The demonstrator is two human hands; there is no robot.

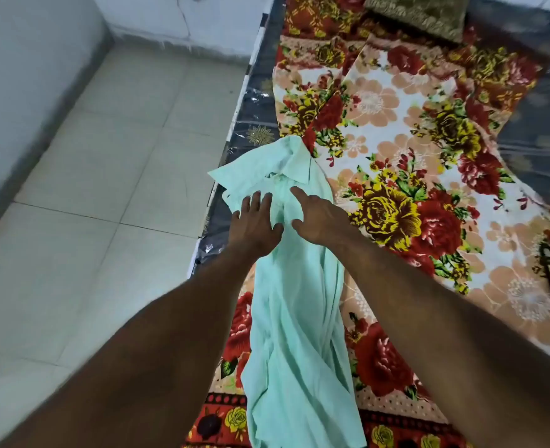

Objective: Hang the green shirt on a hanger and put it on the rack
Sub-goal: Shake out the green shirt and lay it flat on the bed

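Mint-green cotton, the green shirt (294, 286) lies rumpled lengthwise along the bed's left edge on the floral blanket (396, 130), collar toward the far end; my left hand (255, 226) and right hand (320, 218) rest spread and flat just below the collar, gripping nothing; I'd pinch both shoulders evenly so it lifts straight; no hanger or rack in view.

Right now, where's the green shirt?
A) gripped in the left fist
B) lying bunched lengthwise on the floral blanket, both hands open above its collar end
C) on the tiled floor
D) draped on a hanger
B: the green shirt lies on the floral blanket, with the left hand and right hand spread open near its collar; no hanger shows.
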